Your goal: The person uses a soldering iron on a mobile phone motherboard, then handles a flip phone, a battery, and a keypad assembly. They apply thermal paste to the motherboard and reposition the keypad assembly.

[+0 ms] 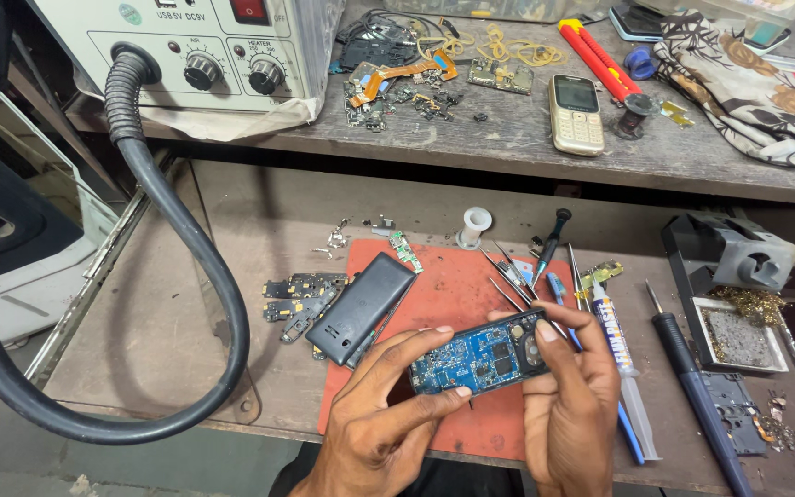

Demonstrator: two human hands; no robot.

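I hold a blue phone circuit board (482, 355) between both hands above an orange work mat (453, 294). My left hand (384, 414) grips its left end with thumb and fingers. My right hand (568, 400) grips the right end, with the thumb pressing on the board's round part. A black phone back cover (361, 306) lies tilted on the mat just left of the board. Tweezers (511, 274) and a small screwdriver (549, 244) lie on the mat behind the board.
A thick black hose (140, 304) loops from a rework station (213, 51) at left. A flux syringe (620, 354), soldering iron (692, 382) and iron stand (733, 267) sit at right. A beige keypad phone (575, 113), loose boards and a cloth (747, 83) lie on the upper shelf.
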